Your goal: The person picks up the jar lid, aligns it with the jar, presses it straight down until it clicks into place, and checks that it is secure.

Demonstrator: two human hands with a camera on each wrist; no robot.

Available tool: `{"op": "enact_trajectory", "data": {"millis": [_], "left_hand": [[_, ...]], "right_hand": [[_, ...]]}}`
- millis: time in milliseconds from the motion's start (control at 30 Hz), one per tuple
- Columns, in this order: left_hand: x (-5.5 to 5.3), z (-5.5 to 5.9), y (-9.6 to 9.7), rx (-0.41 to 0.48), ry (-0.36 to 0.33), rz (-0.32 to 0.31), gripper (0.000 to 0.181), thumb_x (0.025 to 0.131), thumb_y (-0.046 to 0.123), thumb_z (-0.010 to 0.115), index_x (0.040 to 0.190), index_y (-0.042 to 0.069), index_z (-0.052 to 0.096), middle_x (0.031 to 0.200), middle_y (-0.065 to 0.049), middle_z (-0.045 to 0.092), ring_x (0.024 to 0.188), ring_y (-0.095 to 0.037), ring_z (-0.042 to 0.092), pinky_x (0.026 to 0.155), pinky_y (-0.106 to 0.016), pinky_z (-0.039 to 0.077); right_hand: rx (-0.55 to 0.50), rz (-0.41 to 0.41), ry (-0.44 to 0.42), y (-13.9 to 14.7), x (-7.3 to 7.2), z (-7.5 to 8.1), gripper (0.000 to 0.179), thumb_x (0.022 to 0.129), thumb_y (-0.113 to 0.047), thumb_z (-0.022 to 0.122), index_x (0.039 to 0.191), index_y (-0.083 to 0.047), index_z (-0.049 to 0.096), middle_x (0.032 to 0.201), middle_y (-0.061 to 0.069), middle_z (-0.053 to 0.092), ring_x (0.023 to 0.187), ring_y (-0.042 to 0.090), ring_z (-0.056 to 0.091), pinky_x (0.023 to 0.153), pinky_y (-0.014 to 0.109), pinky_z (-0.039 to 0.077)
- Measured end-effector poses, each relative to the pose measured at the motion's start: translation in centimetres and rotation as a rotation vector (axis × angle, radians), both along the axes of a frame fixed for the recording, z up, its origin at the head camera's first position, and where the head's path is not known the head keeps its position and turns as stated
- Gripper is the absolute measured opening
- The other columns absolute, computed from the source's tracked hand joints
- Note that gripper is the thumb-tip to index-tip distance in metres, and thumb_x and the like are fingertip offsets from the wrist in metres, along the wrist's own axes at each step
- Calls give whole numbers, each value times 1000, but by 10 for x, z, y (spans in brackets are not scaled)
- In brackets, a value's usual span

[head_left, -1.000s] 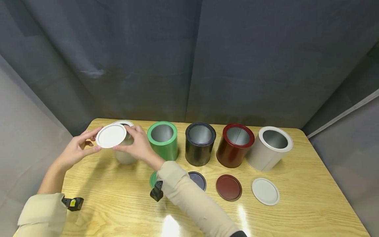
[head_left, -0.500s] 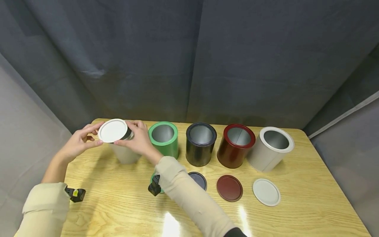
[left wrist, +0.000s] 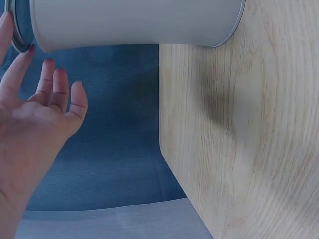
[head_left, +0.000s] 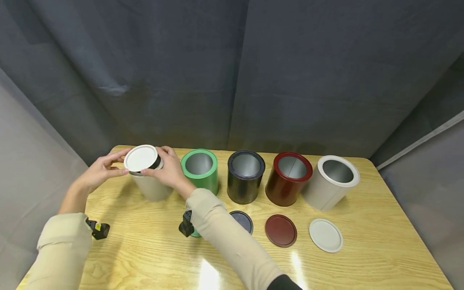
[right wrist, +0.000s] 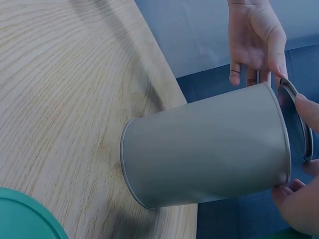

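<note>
White lid (head_left: 140, 158), one: held just above the mouth of a pale can (head_left: 153, 189) at the row's left end. Left hand (head_left: 98, 172): pinching the lid's left edge. Right hand (head_left: 169, 169): gripping its right edge. Green can (head_left: 206, 182), one: upright on wooden surface (head_left: 384, 225).

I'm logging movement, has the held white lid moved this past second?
Yes: against the green can, the held white lid has shifted up and slightly right in the head view.

Head looks down; wrist closeups share one can (right wrist: 207, 149).
</note>
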State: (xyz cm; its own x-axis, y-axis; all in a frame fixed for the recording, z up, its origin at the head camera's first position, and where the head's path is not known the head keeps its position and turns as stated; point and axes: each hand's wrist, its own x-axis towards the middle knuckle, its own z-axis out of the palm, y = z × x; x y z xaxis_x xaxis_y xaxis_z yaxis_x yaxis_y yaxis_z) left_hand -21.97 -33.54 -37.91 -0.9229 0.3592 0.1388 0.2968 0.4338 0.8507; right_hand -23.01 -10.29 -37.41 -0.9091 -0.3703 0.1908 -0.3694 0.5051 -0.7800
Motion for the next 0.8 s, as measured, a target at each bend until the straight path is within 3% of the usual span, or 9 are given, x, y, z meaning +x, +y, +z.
{"op": "enact_trajectory", "data": {"millis": [133, 333, 467, 567, 633, 800], "left_hand": [[-4, 0, 3, -18, -51, 14, 60, 86, 5, 61, 140, 9, 36, 111, 10, 48, 102, -10, 42, 81, -31, 36], [-9, -1, 5, 22, -106, -16, 61, 86, 4, 60, 140, 6, 34, 122, 16, 43, 109, -8, 39, 83, -24, 37], [-9, -3, 5, 30, -141, -31, 61, 86, 3, 60, 140, 2, 32, 127, 15, 40, 111, -5, 35, 94, -47, 30], [-9, -5, 4, 42, -160, -40, 61, 86, 3, 60, 139, -1, 31, 130, 12, 39, 113, -4, 33, 94, -60, 21], [-9, -6, 4, 41, -163, -43, 61, 86, 3, 59, 140, -1, 30, 131, 12, 39, 114, -3, 32, 96, -56, 24], [-7, -6, 6, 56, -175, -81, 62, 88, 3, 56, 141, -3, 24, 130, 11, 37, 113, -3, 36, 87, -22, 37]], "right_hand": [[15, -8, 19, 0, -2, -2, 74, 74, -35, 75, 136, -11, 43, 135, 8, 39, 122, 20, 39, 97, 29, 33], [44, -20, 47, 1, -1, -2, 71, 74, -35, 75, 133, -9, 46, 133, 10, 41, 121, 21, 40, 97, 29, 32], [74, -24, 42, 0, 2, -2, 71, 75, -36, 74, 133, -6, 46, 134, 12, 40, 122, 22, 39, 98, 29, 32], [94, -34, 41, -1, 4, -3, 71, 75, -36, 74, 132, -4, 45, 136, 12, 39, 124, 22, 38, 99, 28, 31], [105, -41, 35, -1, 5, -4, 72, 75, -36, 73, 133, -4, 44, 136, 12, 38, 124, 23, 37, 99, 28, 31], [125, -69, 4, -3, 7, -6, 75, 76, -38, 72, 136, -5, 41, 137, 9, 37, 125, 21, 35, 98, 27, 32]]}}
